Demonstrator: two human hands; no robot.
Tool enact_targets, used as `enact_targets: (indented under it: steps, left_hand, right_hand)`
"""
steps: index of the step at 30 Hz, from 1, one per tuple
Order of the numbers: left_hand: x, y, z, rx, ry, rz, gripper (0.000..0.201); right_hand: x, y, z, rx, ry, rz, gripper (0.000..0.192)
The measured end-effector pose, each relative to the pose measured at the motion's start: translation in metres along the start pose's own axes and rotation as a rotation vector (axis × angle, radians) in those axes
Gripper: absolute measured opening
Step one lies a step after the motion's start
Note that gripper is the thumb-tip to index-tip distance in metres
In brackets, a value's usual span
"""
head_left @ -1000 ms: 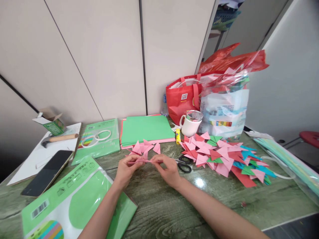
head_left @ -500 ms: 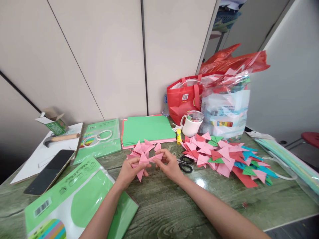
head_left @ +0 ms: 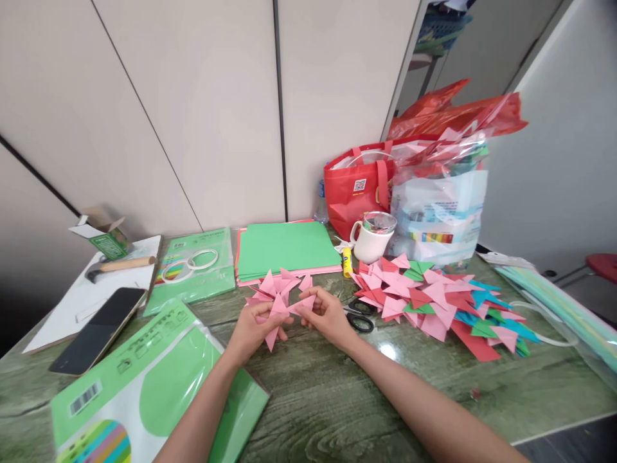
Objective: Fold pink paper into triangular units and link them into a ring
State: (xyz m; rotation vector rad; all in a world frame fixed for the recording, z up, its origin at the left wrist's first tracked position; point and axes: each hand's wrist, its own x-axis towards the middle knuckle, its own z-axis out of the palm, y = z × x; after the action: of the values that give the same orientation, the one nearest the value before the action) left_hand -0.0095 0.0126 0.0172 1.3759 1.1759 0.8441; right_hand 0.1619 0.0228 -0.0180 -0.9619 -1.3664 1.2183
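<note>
Pretty cramped around the pink folded-paper star, spiky all over, sharp creased points, matte paper. Held just above the green wood-grain tabletop, pinched from both sides: left hand curled under and around the lower-left points, fingers closed on the paper; right hand gripping the right-side point with thumb and fingertips, also closed on it.

Right behind the star, a few more loose pink folded triangles, nearly touching it, then the flat stack of green and pink paper sheets. Just right of the star, past the right hand, black-handled scissors lying flat, and beyond those a big messy heap of pink, red, green and blue folded triangles. Behind that heap, a white mug, a small yellow glue stick, a red tote bag and a crinkly clear plastic bag stuffed with more pieces.

Left and near side of the star: glossy green paper pack in plastic wrap, its corner right under the left forearm. Farther left, a black smartphone face up, a wooden-handled hammer, two white tape rings on another green pack.

Only real open room: the bare shiny tabletop on the near-right side of the star, running out to the table's front edge.
</note>
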Motion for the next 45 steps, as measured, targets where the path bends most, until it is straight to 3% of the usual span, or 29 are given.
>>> enact_targets:
  steps: [11,20,28,45]
  left_hand:
    - [0.000,-0.001,0.009,-0.017,-0.036,-0.022,0.024]
    - [-0.001,-0.001,-0.002,-0.045,0.016,-0.021,0.028]
    - [0.000,-0.002,0.000,-0.140,0.040,-0.066,0.029]
    - [0.000,-0.002,0.004,-0.124,0.024,-0.109,0.026]
  right_hand:
    - [-0.001,0.007,0.004,0.117,-0.050,0.042,0.027]
    - [0.006,0.010,0.003,0.127,0.018,-0.004,0.032]
    - [0.007,0.012,-0.001,0.134,-0.050,0.124,0.029]
    - [0.007,0.012,-0.002,0.154,-0.047,0.152,0.030]
